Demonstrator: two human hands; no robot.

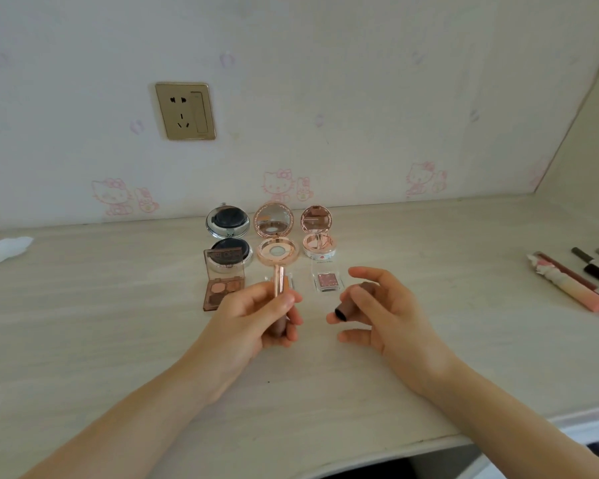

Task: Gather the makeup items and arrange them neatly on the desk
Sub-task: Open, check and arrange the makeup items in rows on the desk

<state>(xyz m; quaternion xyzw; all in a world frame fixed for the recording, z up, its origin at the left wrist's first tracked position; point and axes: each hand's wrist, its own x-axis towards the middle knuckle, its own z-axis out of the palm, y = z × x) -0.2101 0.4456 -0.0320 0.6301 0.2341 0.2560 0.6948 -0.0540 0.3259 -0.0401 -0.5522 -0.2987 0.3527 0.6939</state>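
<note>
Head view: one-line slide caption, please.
Left hand holds an uncapped lipstick, right hand its cap, before open compacts.

Glossy rose-gold metal lipstick tube (278, 280); matt brown cap (347, 303); pale matt wood-grain desk (118, 323); mirrored compacts (274, 221).

Rose-gold lipstick (278, 283), brown cap (347, 304), pale wood-grain desk (118, 323), gold socket (185, 111).

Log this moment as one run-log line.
left hand: holds open lipstick | right hand: holds cap | compacts: open, rowed by wall
</note>
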